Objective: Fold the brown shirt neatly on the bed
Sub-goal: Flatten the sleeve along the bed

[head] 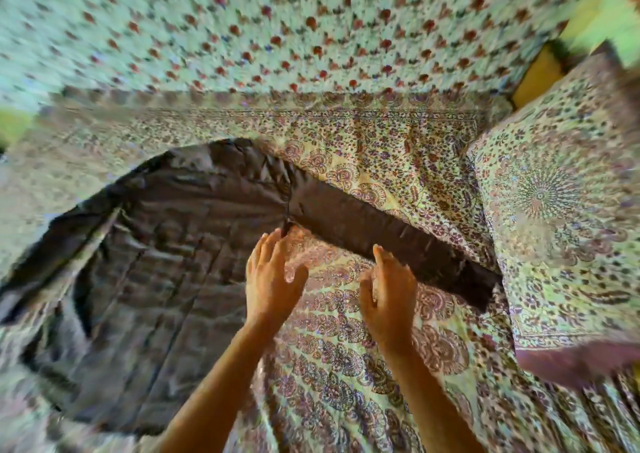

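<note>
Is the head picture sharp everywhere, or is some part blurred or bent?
Head view: motion blur smears the edges, worst at the left; the brown shirt and both hands, left hand and right hand, are softly blurred; the wide lens bends the bed cover; light is even, without glare.

1. One brown shirt (pixel 166 244), spread out with one sleeve (pixel 381 237) stretched to the right.
2. Two hands: left hand (pixel 270 276), right hand (pixel 388 289).
3. One bed (pixel 346 366) with a printed sheet.
4. One patterned pillow (pixel 561 210).
</note>
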